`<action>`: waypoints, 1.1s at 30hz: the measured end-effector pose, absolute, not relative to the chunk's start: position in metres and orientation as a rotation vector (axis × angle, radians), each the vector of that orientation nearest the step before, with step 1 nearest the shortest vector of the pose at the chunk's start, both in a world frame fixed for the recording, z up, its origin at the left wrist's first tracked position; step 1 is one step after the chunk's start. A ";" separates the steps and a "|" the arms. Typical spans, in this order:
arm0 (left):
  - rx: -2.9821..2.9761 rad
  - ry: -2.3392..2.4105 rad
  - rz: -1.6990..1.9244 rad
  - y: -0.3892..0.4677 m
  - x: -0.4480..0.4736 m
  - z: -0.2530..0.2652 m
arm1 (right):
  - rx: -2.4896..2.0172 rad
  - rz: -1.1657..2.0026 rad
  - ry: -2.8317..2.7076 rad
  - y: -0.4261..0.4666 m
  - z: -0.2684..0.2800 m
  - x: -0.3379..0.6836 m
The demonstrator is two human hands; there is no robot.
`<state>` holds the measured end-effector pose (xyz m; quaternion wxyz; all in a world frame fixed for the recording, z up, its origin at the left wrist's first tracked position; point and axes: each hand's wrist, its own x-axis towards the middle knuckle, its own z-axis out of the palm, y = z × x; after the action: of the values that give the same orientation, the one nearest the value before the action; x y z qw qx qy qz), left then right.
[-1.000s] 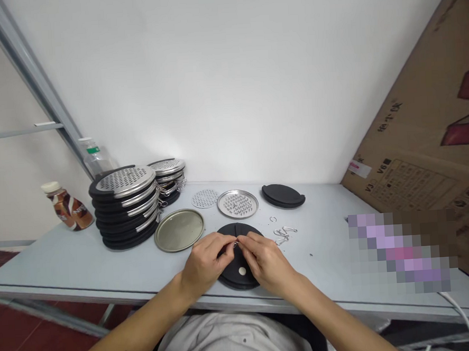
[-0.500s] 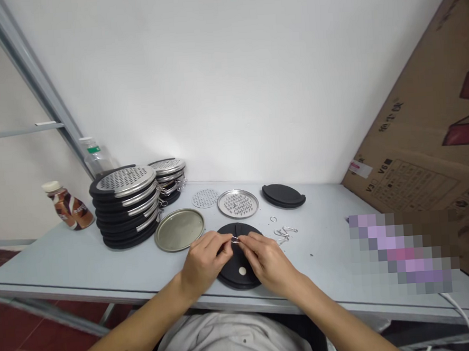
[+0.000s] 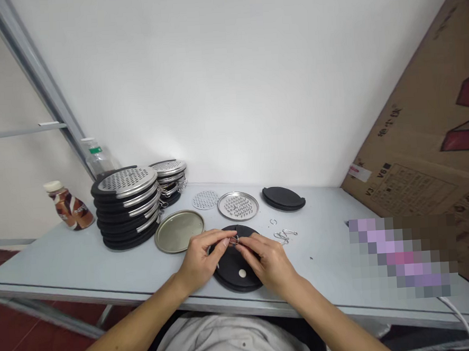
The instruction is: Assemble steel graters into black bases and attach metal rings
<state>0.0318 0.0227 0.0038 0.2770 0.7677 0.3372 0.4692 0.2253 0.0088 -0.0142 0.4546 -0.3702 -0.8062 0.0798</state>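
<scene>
A small wire ring [image 3: 234, 240] is pinched between the fingertips of my left hand [image 3: 201, 257] and my right hand [image 3: 269, 260]; both hands are closed. My fingers partly cover it. Below them, flat on the table near its front edge, lies a round black disc [image 3: 234, 268] with a pale round spot. To the right of my right hand are several loose metal hooks [image 3: 285, 236] and one separate metal ring [image 3: 273, 222]. A shallow round metal lid [image 3: 175, 237] rests just beyond my left hand.
Behind the disc are a round grater plate in a rim [image 3: 238, 206], a flat perforated disc [image 3: 205, 200] and a black round holder [image 3: 283, 198]. Stacked graters [image 3: 129, 208] and bottles [image 3: 69, 207] stand left. A cardboard box [image 3: 423, 148] leans at right.
My left fingers have shifted their pinch and stretched a little further right over the ring, which has turned slightly. My right hand stays in nearly the same place.
</scene>
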 end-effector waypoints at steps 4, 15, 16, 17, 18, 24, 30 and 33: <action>2.093 0.884 1.336 0.022 0.033 0.002 | -0.931 0.183 -1.975 0.008 -0.014 0.224; 2.164 0.887 1.424 0.020 0.035 0.002 | -0.943 0.360 -1.937 0.005 -0.003 0.225; 2.156 0.884 1.425 0.020 0.034 0.002 | -0.951 0.357 -1.933 0.005 -0.002 0.225; 2.154 0.865 1.428 0.019 0.034 0.003 | -0.952 0.360 -1.929 0.004 -0.002 0.225; 2.157 0.838 1.439 0.019 0.033 0.003 | -0.951 0.365 -1.923 0.004 -0.001 0.225; 2.203 0.794 1.512 0.021 0.033 0.002 | -0.987 0.420 -1.849 0.004 -0.001 0.224; 2.231 1.115 1.116 0.023 0.036 -0.002 | -1.211 0.404 -1.595 0.015 0.002 0.237; 2.351 1.104 0.893 0.024 0.036 -0.001 | -1.267 0.500 -1.514 0.022 0.000 0.243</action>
<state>0.0360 0.0239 -0.0010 0.1961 0.8394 0.3942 0.3187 0.2433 0.0216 0.0002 0.5251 -0.5294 -0.6327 0.2088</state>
